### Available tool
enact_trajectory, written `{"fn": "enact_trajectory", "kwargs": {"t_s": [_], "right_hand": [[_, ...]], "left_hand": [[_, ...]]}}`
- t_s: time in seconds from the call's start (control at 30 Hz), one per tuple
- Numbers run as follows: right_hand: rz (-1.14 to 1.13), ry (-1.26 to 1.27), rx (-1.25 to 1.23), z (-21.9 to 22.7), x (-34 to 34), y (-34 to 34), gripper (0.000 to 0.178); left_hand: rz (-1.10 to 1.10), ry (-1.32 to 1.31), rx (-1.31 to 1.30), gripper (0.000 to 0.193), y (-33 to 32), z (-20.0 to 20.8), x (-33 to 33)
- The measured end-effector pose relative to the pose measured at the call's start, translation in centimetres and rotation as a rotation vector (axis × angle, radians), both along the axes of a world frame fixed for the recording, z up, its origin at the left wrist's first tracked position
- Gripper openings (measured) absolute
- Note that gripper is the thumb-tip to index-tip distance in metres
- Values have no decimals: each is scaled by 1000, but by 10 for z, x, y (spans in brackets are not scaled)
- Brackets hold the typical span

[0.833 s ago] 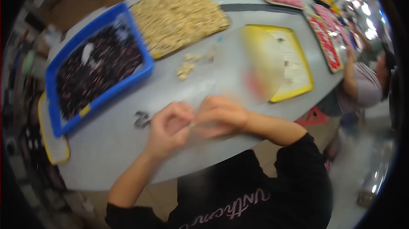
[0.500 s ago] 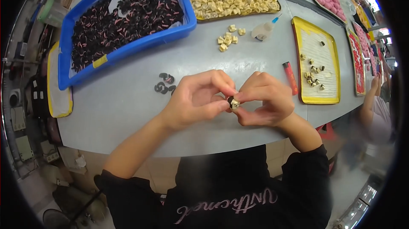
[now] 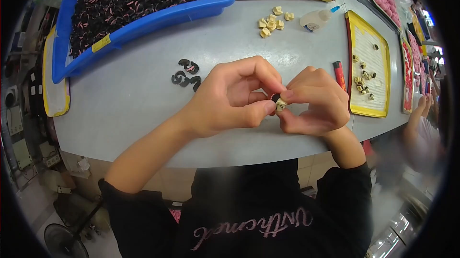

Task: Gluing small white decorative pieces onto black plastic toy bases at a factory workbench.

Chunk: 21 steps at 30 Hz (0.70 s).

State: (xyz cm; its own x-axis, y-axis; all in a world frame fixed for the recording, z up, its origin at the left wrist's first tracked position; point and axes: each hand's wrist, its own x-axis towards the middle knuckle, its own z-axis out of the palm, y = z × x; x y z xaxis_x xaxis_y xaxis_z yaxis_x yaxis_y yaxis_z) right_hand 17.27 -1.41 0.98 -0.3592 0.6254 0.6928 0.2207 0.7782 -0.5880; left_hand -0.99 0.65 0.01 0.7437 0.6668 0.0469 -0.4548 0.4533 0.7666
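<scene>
We have a grey table (image 3: 143, 114) before us, bearing a blue plastic tub (image 3: 143, 31) at upper left and a yellow-rimmed tray (image 3: 366, 25) at right. Over its near side, our left hand (image 3: 230, 97) and right hand (image 3: 318, 102) each pinch with thumb and finger; past them is a needle-tipped bottle (image 3: 314, 20). Between our fingertips we hold one small cream-and-black piece (image 3: 280, 104).
</scene>
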Motion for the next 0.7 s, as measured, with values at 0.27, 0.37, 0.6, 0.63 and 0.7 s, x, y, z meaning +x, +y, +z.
{"fn": "enact_trajectory", "kwargs": {"t_s": [0.27, 0.37, 0.6, 0.63, 0.7], "right_hand": [[-3, -20, 68, -5, -1, 0, 41], [-25, -30, 63, -4, -1, 0, 41], [-26, -27, 69, -3, -1, 1, 41], [-22, -31, 74, -3, -1, 1, 41], [-17, -30, 74, -3, 0, 1, 41]], "left_hand": [[-28, 18, -46, 22, -1, -2, 1], [-33, 22, -68, 24, -1, 0, 1], [-27, 33, -61, 24, -1, -1, 2], [-25, 37, -62, 24, -1, -1, 2], [-30, 37, -64, 24, -1, -1, 1]]}}
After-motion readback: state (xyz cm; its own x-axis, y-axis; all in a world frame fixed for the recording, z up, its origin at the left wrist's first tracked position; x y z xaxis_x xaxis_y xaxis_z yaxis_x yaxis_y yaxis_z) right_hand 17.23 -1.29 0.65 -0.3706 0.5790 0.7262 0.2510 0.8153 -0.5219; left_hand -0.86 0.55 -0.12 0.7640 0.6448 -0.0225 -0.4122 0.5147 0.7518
